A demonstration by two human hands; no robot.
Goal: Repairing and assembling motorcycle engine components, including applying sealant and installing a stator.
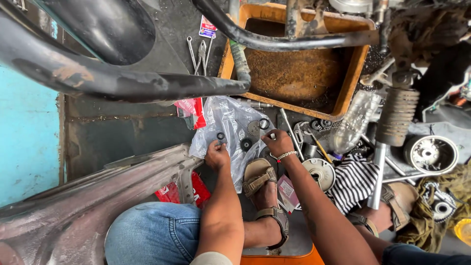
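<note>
My left hand (216, 155) rests on a clear plastic bag (226, 118) spread on the floor, its fingertips at a small black ring part (221, 136). My right hand (277, 142), with a beaded bracelet on the wrist, pinches something small and pale over the bag. What the pale thing is I cannot tell. On the bag lie a black round part (246, 144), a grey toothed gear (253, 129) and a black ring (264, 123). Below the bag is my sandalled foot (261, 182).
An orange tray (359, 64) with a rusty floor sits beyond the bag. Black frame tubes (113, 81) cross overhead. Pliers and a wrench (200, 53) lie at the back. A spring shock absorber (395, 118), a plastic bottle (351, 125), round metal parts (431, 154) and a striped cloth (354, 180) crowd the right.
</note>
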